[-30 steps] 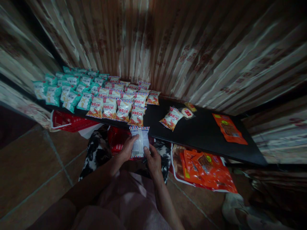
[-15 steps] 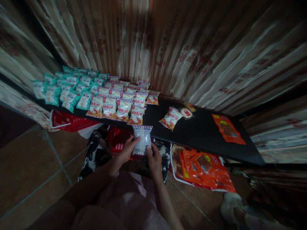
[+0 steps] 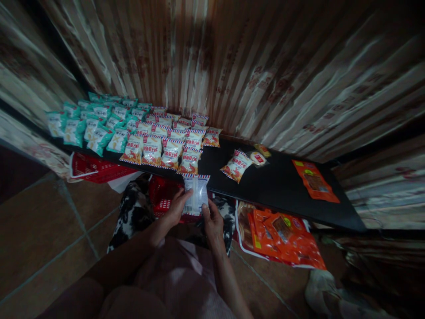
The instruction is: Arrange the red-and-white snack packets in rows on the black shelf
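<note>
A person's two bare hands hold a small printed packet (image 3: 195,195) just off the near edge of a long black tabletop (image 3: 275,186), in the head view. The left hand (image 3: 176,208) pinches the packet's left side, thumb laid on top and nearly closed on the film; its other fingers are mostly hidden beneath. The right hand (image 3: 214,220) grips the lower right corner, thumb on the surface, the rest curled under and partly out of sight. The packet shows its white back, with fine print and a striped top seal.

Teal packets (image 3: 97,138) crowd the tabletop's left end. Beside them, white-and-orange packets (image 3: 171,153) with red lettering stand in rows from the near edge to the far one. A lone packet (image 3: 237,166) of that kind lies right of the rows, next to a round white item (image 3: 258,158) with a red label; a small yellow packet (image 3: 263,149) sits behind, toward the far edge. An orange pouch (image 3: 314,180) lies flat near the right end.

Below the near edge, a red basket (image 3: 96,170) sits at left, and orange pouches (image 3: 288,239) fill a white-rimmed basket (image 3: 239,241) at right. Pleated cloth (image 3: 199,66) hangs behind.
</note>
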